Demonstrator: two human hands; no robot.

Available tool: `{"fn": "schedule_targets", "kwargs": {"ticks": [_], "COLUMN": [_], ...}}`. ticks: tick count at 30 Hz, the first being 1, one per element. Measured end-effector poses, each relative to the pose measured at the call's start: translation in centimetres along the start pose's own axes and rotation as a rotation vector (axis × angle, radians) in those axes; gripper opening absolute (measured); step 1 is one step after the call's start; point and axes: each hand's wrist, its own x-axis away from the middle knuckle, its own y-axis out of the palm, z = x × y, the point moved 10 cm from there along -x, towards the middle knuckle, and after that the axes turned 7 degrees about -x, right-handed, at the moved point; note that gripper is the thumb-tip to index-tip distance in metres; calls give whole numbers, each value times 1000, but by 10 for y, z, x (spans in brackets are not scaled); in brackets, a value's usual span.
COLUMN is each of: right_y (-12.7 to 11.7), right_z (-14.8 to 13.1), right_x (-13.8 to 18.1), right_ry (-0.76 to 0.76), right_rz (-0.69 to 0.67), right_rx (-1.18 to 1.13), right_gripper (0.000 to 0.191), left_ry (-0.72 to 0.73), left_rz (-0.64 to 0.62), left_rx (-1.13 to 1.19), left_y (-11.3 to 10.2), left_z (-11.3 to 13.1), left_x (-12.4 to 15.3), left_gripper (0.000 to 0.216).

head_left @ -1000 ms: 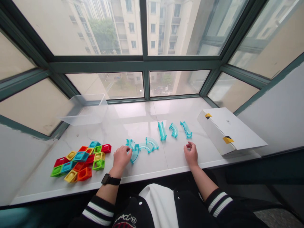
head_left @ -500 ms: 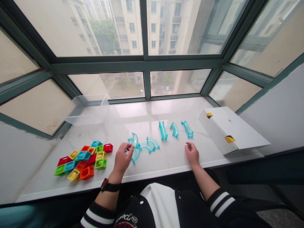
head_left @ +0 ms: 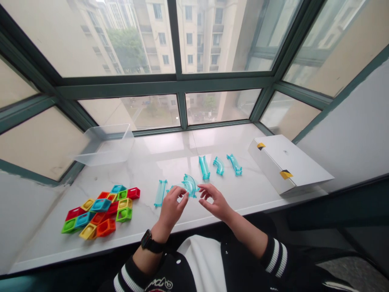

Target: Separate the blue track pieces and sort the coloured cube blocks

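Note:
Two or more clear teal curved track pieces (head_left: 190, 186) lie close together on the white ledge, between my hands. My left hand (head_left: 174, 206) is at their left, thumb and fingers bent but apart, and covers part of a piece beneath it. Over at the right edge of the curved pieces, my right hand (head_left: 215, 201) has its fingers spread, with the fingertips close to or touching the end of one. A straight teal track piece (head_left: 160, 194) lies just left of my left hand. Whether either hand touches a piece is hard to make out.
Two straight teal pieces (head_left: 204, 168) and a small curved piece (head_left: 218, 166) lie farther back. Colourful hollow blocks (head_left: 101, 205) cluster at the left. A clear plastic bin (head_left: 103, 158) stands behind them. At the right is a white box (head_left: 291, 162); windows border the ledge (head_left: 148, 152).
My right hand has come left to the curved pieces, and my left hand has shifted right. The curved pieces sit closer together, and a straight piece now shows at their left. The view has turned slightly.

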Motion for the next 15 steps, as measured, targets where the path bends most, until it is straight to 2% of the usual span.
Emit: {"fn": "schedule_targets", "kwargs": {"ticks": [3, 6, 15], "right_y": [9, 0, -59], "right_z": [-5, -4, -5], "right_x": [-5, -5, 1], "right_ry": [-14, -30, -66], "right_rz": [29, 80, 262], "right_rx": [37, 91, 253], "right_gripper": [34, 20, 8], "left_ry": [5, 20, 86], "left_rz": [-9, -3, -30], "left_rx": [-12, -12, 22], "left_y": [9, 15, 52], "left_z": [6, 12, 47], "left_x": [-3, -7, -35], "left_gripper": [20, 19, 14]}}
